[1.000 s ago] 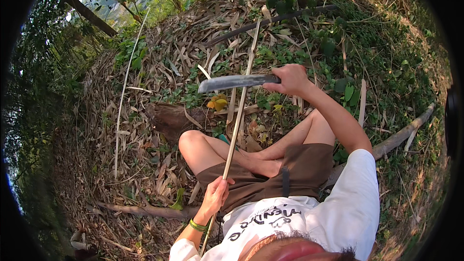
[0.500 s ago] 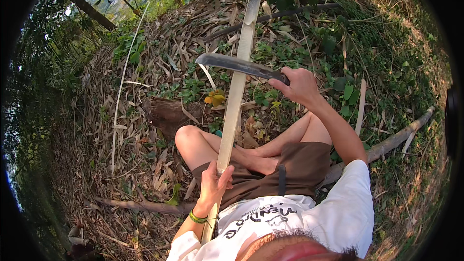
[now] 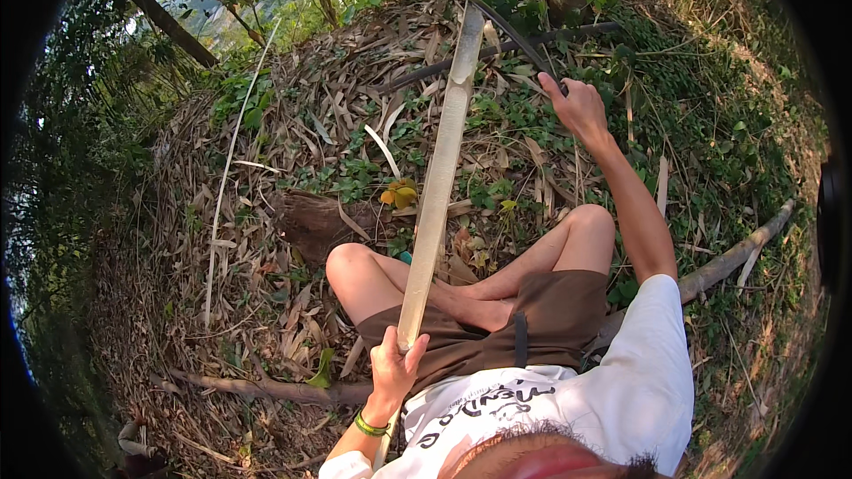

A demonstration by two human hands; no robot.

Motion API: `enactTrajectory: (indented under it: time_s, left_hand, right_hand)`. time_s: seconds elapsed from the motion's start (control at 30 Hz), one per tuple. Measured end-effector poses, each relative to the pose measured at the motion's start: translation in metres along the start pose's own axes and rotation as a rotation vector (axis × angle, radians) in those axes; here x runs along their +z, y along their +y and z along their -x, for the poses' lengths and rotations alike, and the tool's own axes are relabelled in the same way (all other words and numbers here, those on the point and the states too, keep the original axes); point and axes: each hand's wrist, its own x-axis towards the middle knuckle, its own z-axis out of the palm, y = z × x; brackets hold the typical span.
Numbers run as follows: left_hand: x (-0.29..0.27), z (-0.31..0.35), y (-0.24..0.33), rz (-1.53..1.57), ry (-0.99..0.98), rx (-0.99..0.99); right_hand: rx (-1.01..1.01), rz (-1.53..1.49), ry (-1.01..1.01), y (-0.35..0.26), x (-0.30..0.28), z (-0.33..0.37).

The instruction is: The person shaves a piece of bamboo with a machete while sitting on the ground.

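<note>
A long, pale split bamboo strip (image 3: 437, 191) slants away from me across my lap, its far end near the leaf-covered bank. My left hand (image 3: 395, 368) is wrapped round its near part, thumb up along the strip. In my right hand (image 3: 579, 111) is a dark machete (image 3: 515, 35) with a curved blade, gripped by its handle, which the fingers mostly hide. The blade is seen nearly edge-on, its tip by the far end of the strip; whether it touches the bamboo I cannot tell.
I sit cross-legged on dry leaves and green plants. A stump (image 3: 312, 223) stands beyond my left knee. One branch (image 3: 741, 244) lies to my right, another (image 3: 266, 386) to my left. A thin pale strip (image 3: 232, 146) lies far left, a short curved shaving (image 3: 382, 151) ahead.
My right hand has swung the machete up and away, from across the middle of the bamboo strip to its far end. My left hand has kept its hold, shifting slightly lower in view.
</note>
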Motion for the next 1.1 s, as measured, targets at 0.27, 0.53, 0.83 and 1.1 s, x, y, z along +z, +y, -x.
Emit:
enactTrajectory:
  time_s: [0.27,0.53,0.83,1.1]
  left_hand:
    - [0.005,-0.04,0.018,-0.041,-0.051,-0.146]
    - [0.005,-0.027,0.016,-0.006,-0.031,-0.116]
    - [-0.004,-0.025,0.021,-0.119,-0.042,-0.096]
    - [0.004,-0.033,0.015,-0.076,-0.034,-0.145]
  right_hand:
    - [-0.494,0.067,-0.138,-0.062,0.02,0.101]
    - [-0.298,0.244,-0.056,-0.014,0.006,0.028]
    - [-0.764,0.163,-0.108,-0.042,0.035,0.075]
    - [-0.646,0.224,-0.282,-0.068,0.028,0.084]
